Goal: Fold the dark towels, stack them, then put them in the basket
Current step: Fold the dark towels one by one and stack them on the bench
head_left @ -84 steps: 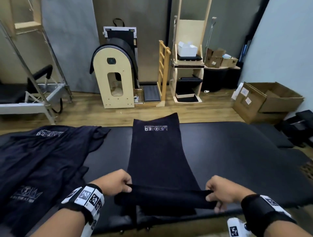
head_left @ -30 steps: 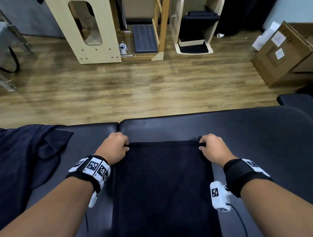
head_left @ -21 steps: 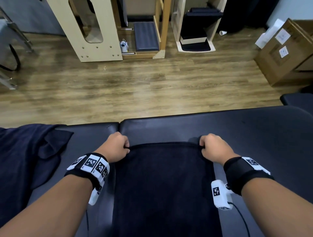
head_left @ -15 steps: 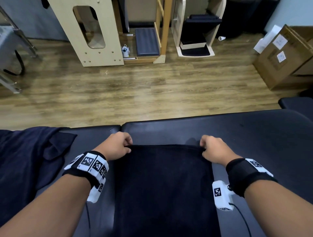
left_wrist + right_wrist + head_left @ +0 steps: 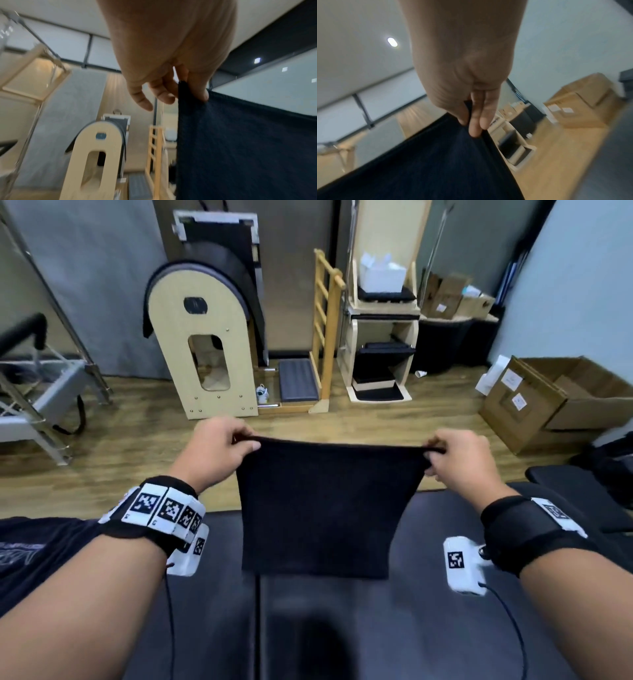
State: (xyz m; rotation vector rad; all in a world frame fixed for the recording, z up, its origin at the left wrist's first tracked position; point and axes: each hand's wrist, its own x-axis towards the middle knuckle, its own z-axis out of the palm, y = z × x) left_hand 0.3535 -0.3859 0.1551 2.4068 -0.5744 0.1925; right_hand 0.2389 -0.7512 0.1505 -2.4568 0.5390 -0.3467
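Dark towel [image 5: 325, 508] hangs in the air above the black tabletop [image 5: 445, 628], top edge level and stretched left to right, folded bulk dropping straight down. It looks soft and light, best held at the corners. Left hand [image 5: 215, 453] pinches one top corner, right hand [image 5: 459, 463] the other. More dark towels [image 5: 37, 553] lie heaped at far left.

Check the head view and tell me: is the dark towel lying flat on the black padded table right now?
No: both hands hold the dark towel up by its top corners, hanging above the black padded table.
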